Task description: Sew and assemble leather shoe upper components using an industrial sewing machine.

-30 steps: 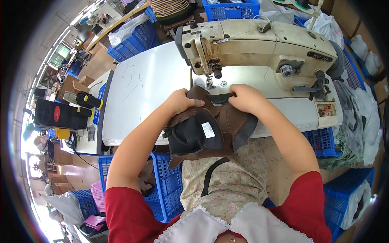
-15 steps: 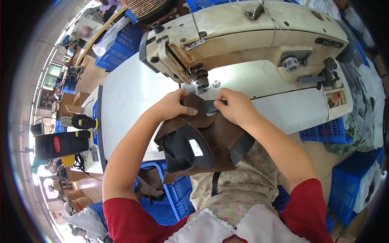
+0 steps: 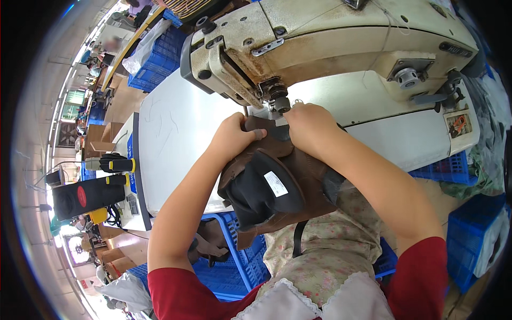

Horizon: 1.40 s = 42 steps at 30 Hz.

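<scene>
A brown leather piece [image 3: 314, 194] with a black fabric lining [image 3: 250, 194] and a small white label [image 3: 276, 184] hangs over the near edge of the sewing machine bed. My left hand [image 3: 237, 138] grips its upper left edge, thumb on top and fingers underneath. At the upper right edge, beside the grey-black strip, my right hand [image 3: 309, 128] is closed on the same piece; its fingertips are mostly hidden. Both hands are just in front of the presser foot area [image 3: 277, 101] of the cream sewing machine [image 3: 330, 53].
The white machine table [image 3: 170, 144] stretches left of my arms. Below my left forearm, a blue basket [image 3: 234, 245] holds brown pieces. Further blue crates [image 3: 160, 58] stand at the back left and a blue bin [image 3: 464, 240] at the right. A black motor-like unit [image 3: 80, 194] is at far left.
My right hand has turned over and moved up toward the presser foot, its fingers now curled out of sight. The leather piece has shifted slightly toward the machine; the whole view has moved a little.
</scene>
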Tool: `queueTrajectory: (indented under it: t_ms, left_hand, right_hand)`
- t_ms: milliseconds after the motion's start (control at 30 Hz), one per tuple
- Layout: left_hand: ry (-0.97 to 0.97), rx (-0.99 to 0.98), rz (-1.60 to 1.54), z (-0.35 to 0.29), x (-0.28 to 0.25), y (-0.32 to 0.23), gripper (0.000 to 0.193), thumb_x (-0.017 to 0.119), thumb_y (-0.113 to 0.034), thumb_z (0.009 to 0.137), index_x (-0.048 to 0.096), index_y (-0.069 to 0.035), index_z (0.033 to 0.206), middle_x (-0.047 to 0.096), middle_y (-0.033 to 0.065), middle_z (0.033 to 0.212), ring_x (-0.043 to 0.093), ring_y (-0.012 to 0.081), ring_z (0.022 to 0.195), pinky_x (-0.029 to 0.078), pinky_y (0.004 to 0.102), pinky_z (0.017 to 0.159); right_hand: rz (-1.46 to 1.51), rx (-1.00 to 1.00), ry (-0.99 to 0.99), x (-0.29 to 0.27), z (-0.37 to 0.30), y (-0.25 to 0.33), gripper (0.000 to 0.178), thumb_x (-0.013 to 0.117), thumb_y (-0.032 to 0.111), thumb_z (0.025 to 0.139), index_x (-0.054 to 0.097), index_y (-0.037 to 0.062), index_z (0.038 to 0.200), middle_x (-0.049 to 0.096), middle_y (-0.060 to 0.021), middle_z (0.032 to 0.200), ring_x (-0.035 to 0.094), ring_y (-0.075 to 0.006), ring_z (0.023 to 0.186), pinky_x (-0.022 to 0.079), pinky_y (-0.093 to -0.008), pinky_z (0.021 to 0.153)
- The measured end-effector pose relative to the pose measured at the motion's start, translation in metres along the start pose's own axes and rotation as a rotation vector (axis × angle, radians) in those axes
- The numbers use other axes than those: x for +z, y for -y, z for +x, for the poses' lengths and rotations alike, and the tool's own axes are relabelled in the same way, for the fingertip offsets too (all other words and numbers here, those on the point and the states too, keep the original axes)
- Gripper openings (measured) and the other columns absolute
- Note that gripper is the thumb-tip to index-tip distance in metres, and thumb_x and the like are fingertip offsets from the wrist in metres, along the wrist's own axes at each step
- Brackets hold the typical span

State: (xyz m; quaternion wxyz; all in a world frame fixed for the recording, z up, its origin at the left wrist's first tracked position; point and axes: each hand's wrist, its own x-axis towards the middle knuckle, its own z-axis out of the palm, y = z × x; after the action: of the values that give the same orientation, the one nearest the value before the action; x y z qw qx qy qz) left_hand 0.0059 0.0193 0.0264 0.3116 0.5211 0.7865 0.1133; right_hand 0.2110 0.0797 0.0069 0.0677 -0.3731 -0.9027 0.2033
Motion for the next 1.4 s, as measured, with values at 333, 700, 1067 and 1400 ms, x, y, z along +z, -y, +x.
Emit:
queueTrajectory:
  t_ms: [333,700,1067,1400]
  left_hand:
    - [0.078,0.115,0.028,0.005,-0.002,-0.002,0.048,0.079,-0.032,0.074,0.061,-0.002,0.107,0.069,0.0172,0.095,0.067,0.0305,0.090,0.051,0.0373,0.082]
    - [-0.047,0.185,-0.026,0.012,0.001,-0.007,0.047,0.081,-0.021,0.073,0.063,0.004,0.108,0.070,0.0138,0.092,0.066,0.0217,0.083,0.051,0.0345,0.077]
    - [-0.084,0.109,0.076,-0.003,0.006,-0.029,0.044,0.078,-0.028,0.073,0.066,0.000,0.105,0.070,0.0202,0.097,0.067,0.0357,0.091,0.051,0.0413,0.082]
    - [-0.089,0.128,0.026,0.001,0.005,-0.024,0.027,0.069,-0.011,0.072,0.073,-0.004,0.098,0.071,0.0203,0.088,0.068,0.0346,0.082,0.053,0.0418,0.076]
  right_hand:
    - [-0.044,0.249,0.256,-0.009,0.016,0.016,0.041,0.065,0.037,0.087,0.066,0.0050,0.112,0.066,-0.0170,0.113,0.064,-0.0324,0.107,0.050,-0.0444,0.092]
    - [0.135,0.266,-0.102,-0.001,-0.002,0.006,0.028,0.066,0.034,0.084,0.070,0.0081,0.094,0.071,-0.0115,0.087,0.068,-0.0310,0.088,0.049,-0.0446,0.078]
    - [0.279,0.103,-0.451,0.024,-0.013,-0.006,0.020,0.068,0.022,0.082,0.060,0.0051,0.089,0.066,-0.0141,0.075,0.065,-0.0354,0.072,0.046,-0.0475,0.064]
    - [0.323,0.057,-0.296,0.014,-0.010,-0.008,0.011,0.067,0.016,0.079,0.069,0.0058,0.084,0.066,-0.0116,0.078,0.063,-0.0322,0.077,0.047,-0.0444,0.073]
